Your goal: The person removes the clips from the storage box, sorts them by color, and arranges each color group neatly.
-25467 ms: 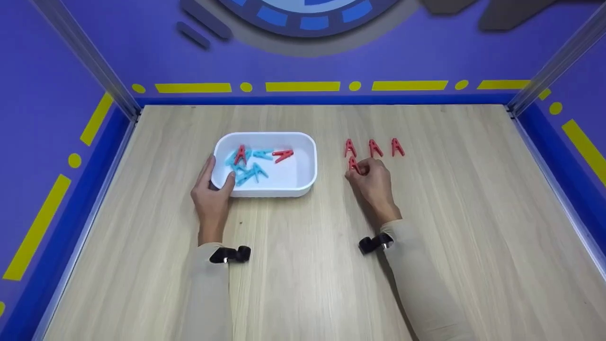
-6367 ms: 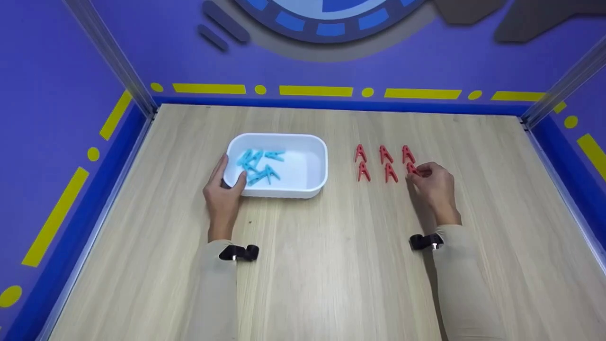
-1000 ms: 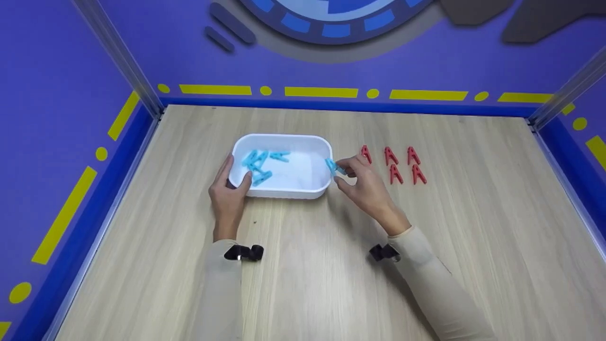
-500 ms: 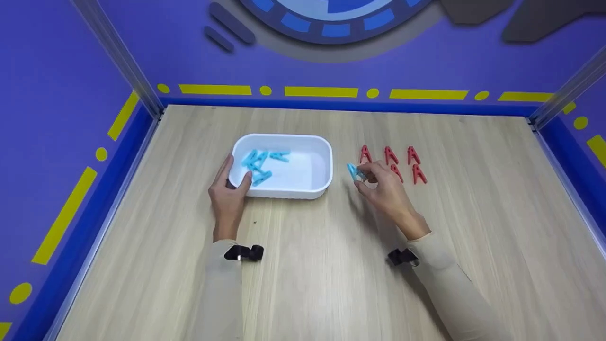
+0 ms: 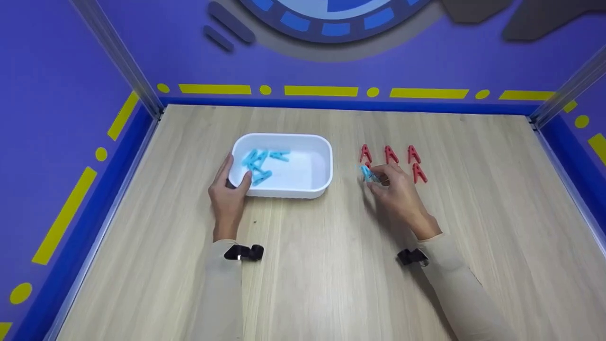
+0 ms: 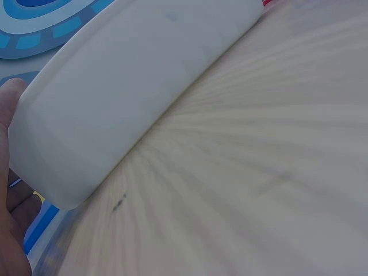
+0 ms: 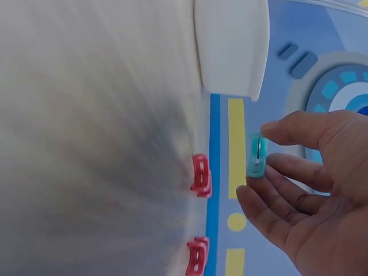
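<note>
My left hand (image 5: 227, 196) grips the left end of a white plastic tub (image 5: 284, 193), its thumb over the rim; the thumb and the tub's long side wall also show in the left wrist view. Several light-blue clothespins (image 5: 262, 177) lie jumbled in the left half of the tub. My right hand (image 5: 396, 193) pinches another light-blue clothespin (image 7: 257, 155) between thumb and fingers, above the table right of the tub. Red clothespins stand in two rows there: three at the back, such as the middle one (image 5: 390, 155), and a front row (image 5: 419, 173) partly hidden behind this hand.
The wood-grain tabletop (image 5: 303, 265) extends around the tub and the rows. Blue panels with yellow dashes (image 5: 321, 92) enclose it at the back and sides, with metal posts (image 5: 123, 61) at the corners.
Over the last second my right hand has carried the light-blue clothespin from the tub's right rim rightward to the front row of red clothespins. My left hand has stayed on the tub.
</note>
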The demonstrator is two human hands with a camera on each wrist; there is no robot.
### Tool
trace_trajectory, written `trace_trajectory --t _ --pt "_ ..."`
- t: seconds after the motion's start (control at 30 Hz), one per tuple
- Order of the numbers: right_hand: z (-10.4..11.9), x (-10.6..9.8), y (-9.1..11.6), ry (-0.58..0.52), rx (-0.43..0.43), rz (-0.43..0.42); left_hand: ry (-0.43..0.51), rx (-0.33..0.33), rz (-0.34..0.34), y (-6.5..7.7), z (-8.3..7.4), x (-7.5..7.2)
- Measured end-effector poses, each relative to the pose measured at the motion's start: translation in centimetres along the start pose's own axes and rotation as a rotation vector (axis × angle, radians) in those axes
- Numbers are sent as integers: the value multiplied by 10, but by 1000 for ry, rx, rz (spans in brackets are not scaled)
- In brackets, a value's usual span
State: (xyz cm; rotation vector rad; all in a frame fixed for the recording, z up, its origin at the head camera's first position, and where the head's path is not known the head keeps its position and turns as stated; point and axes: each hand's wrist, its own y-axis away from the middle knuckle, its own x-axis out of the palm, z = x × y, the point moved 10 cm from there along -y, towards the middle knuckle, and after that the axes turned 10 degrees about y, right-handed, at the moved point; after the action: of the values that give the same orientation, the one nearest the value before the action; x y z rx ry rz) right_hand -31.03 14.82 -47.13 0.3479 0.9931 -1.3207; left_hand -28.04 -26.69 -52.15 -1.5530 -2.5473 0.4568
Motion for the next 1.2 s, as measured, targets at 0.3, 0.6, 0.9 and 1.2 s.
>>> trace_trajectory --t 0.3,0.6,0.9,1.2 --pt "-18 -3 3 85 89 25 19 6 -8 0 0 -2" --pt "-20 9 7 94 147 127 59 4 -6 -1 3 -2" --pt "-22 23 12 119 191 197 41 -4 -5 0 2 -2" --pt "-24 25 13 118 224 210 46 2 -10 -1 2 -1"
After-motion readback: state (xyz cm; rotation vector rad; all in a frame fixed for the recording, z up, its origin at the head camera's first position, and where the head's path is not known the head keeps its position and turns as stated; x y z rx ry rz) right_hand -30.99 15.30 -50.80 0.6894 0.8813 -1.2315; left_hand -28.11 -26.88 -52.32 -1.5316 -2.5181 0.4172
